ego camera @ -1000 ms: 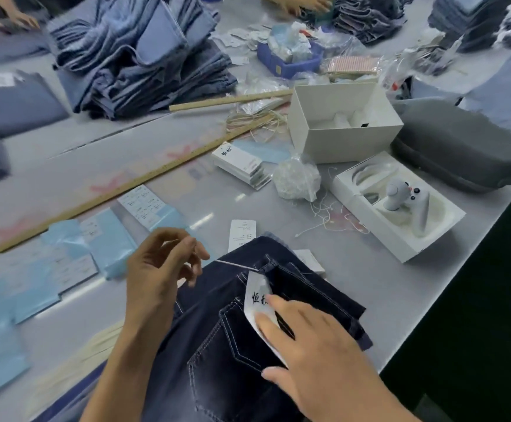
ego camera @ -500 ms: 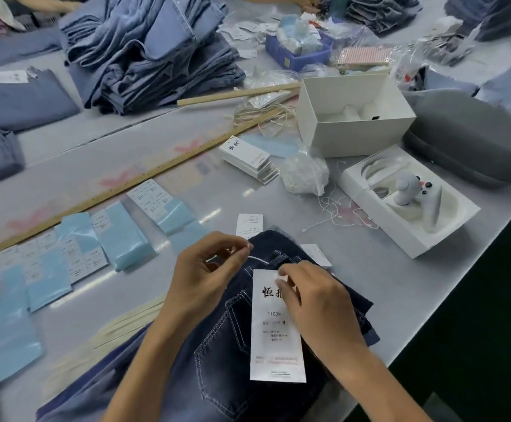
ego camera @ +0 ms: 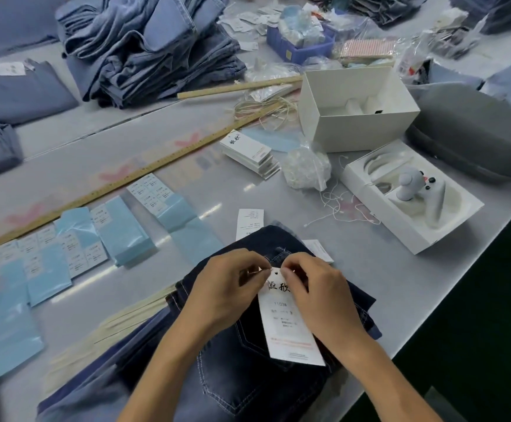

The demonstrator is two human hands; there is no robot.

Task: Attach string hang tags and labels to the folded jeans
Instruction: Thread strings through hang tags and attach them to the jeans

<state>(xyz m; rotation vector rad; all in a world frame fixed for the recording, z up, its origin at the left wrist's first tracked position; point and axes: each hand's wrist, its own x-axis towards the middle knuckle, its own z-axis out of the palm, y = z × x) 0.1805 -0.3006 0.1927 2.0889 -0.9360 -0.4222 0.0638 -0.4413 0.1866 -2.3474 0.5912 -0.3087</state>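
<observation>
Head view: I see dark jeans (ego camera: 248,376) folded at near table (ego camera: 187,166) edge. White hang tag (ego camera: 287,327) lies on jeans, top end by waistband. My left hand (ego camera: 226,293) pinches string (ego camera: 258,272) beside tag hole; my right hand (ego camera: 315,287) pinches tag top. Tag stack (ego camera: 248,152) farther back, near white box (ego camera: 357,108).

The dark blue folded jeans (ego camera: 248,376) lie flat at the near edge of the table. A long white hang tag (ego camera: 287,324) with black writing lies on top of them. More white tags (ego camera: 249,153) sit in a small stack farther away.
</observation>
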